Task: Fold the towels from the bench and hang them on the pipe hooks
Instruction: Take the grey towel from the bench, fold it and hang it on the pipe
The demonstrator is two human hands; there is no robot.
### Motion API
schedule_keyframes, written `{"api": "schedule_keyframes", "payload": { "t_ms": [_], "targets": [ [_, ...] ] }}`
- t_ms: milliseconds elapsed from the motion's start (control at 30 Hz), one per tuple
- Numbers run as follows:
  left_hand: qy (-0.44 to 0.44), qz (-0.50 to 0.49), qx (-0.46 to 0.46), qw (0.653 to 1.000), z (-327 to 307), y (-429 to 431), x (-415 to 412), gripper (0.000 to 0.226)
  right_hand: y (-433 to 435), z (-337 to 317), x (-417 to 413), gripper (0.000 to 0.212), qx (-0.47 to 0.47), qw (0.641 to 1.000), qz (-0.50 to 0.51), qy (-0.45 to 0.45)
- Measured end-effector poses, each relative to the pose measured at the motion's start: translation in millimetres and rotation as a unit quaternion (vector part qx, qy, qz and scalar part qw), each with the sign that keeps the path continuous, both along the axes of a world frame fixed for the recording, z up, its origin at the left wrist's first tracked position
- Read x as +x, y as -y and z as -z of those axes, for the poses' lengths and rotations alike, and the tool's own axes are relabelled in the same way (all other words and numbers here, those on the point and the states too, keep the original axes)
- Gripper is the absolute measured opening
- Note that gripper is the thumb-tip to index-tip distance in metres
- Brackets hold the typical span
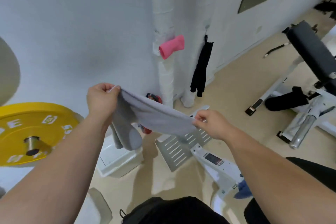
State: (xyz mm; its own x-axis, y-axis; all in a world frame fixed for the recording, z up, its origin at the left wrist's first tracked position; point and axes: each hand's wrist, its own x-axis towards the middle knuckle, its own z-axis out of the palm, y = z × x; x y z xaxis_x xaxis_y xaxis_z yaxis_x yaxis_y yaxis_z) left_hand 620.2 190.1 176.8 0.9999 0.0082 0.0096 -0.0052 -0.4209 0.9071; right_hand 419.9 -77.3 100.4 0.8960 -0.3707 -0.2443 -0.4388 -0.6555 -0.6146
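Two bare hands, left hand [101, 96] and right hand [211, 123], pinch a soft grey towel [154, 116] taut in mid-air before the white wrapped pipe [164, 71], its bunched lower end blurred.

Matt grey cloth towel [156, 116], glossy yellow weight plate [31, 129] on a shiny metal sleeve [32, 144], slotted metal footplate [181, 148].

A grey cloth towel [156, 118] stretches between the left hand [102, 99], higher and to the left, and the right hand [211, 123], lower and to the right, with its slack end hanging below the left hand. Behind it stands a white wrapped vertical pipe [164, 42], a folded pink towel [171, 47] on it, and a long black cloth [201, 67] hangs on the wall just right of the pipe. A round yellow weight plate [27, 132] sits at the left, a black padded bench [309, 49] at the far right, and a slotted metal footplate [180, 149] lies on the floor below the right hand.
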Motion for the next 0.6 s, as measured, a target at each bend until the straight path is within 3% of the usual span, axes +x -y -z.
{"api": "schedule_keyframes", "payload": {
  "t_ms": [67, 167, 267, 400, 500, 600],
  "targets": [
    [-0.052, 0.007, 0.011, 0.999, 19.0, -24.4, 17.3, 0.021, -18.3, -2.6, 20.0, 0.022, 0.002, 1.000, 0.022, 0.013],
    [-0.115, 0.091, 0.010, 0.989, 39.0, -41.6, 24.1, 0.021, -56.5, -19.4, 48.6, 0.006, 0.065, 0.995, 0.037, 0.073],
    [-0.125, 0.187, 0.015, 0.974, 41.0, -44.8, 10.7, 0.013, -100.2, -40.2, 68.6, 0.023, 0.154, 0.980, 0.041, 0.116],
    [-0.119, 0.339, -0.038, 0.932, 32.0, -41.4, -9.5, 0.007, -143.5, -50.8, 90.1, 0.038, 0.192, 0.976, -0.015, 0.103],
    [-0.121, 0.333, -0.073, 0.932, 30.3, -34.6, -8.8, 0.009, -152.1, -52.5, 101.6, 0.020, 0.186, 0.978, -0.028, 0.087],
    [-0.132, 0.331, -0.074, 0.931, 34.5, -32.6, 0.0, 0.009, -141.6, -49.6, 106.8, 0.018, 0.171, 0.982, 0.002, 0.083]
  ]
}}
